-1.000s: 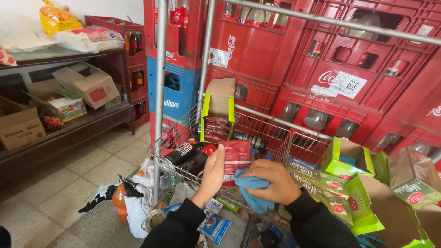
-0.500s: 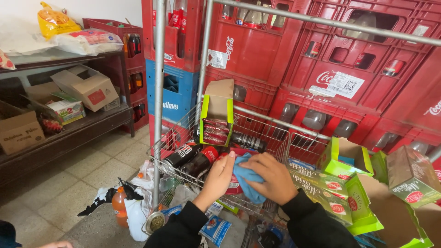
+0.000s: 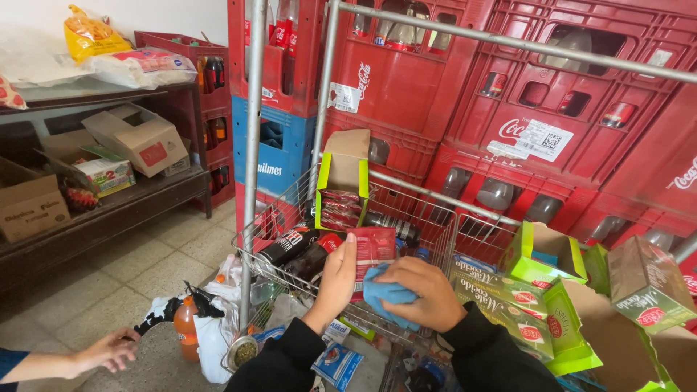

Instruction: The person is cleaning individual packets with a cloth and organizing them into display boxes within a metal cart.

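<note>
My left hand [image 3: 335, 279] grips a red flat packet [image 3: 372, 254] by its left edge, thumb on the front, held upright over the wire basket [image 3: 287, 207]. My right hand [image 3: 425, 294] is closed around a bunched blue cloth [image 3: 386, 294], pressed against the packet's lower right side. Just beyond, dark bottles [image 3: 294, 247] lie in the basket beside an open green carton [image 3: 343, 190] of red packets. Green boxes [image 3: 541, 279] stand to the right. Another person's hand [image 3: 109, 350] reaches in low left over the floor. Red bottle crates [image 3: 465, 94] are stacked behind.
</note>
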